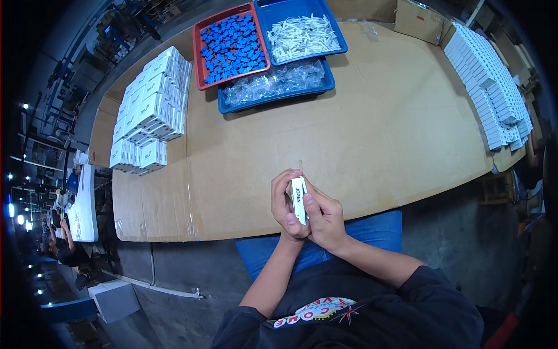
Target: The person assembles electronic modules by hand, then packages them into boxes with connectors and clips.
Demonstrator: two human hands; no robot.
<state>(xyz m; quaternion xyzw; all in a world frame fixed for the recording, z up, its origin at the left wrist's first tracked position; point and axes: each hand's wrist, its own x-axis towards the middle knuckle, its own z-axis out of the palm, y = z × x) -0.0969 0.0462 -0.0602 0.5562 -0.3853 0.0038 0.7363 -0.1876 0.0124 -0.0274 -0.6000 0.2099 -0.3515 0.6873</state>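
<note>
A small white box [298,198] with dark print on its narrow side is held between my two hands, just above the near edge of the cardboard-covered table [349,157]. My left hand [282,200] wraps round the box's left side, its thumb low near the bottom end. From the right, my right hand [326,215] closes on it, the thumb pressing the printed side. Fingers and palms hide the box's broad faces.
White boxes [148,107] stand stacked at the left, more small boxes [485,87] in rows at the far right. At the back sit a red tray [199,55] of blue pieces, a blue tray [343,46] of white sticks and a lower blue tray [279,103] of clear plastic bags.
</note>
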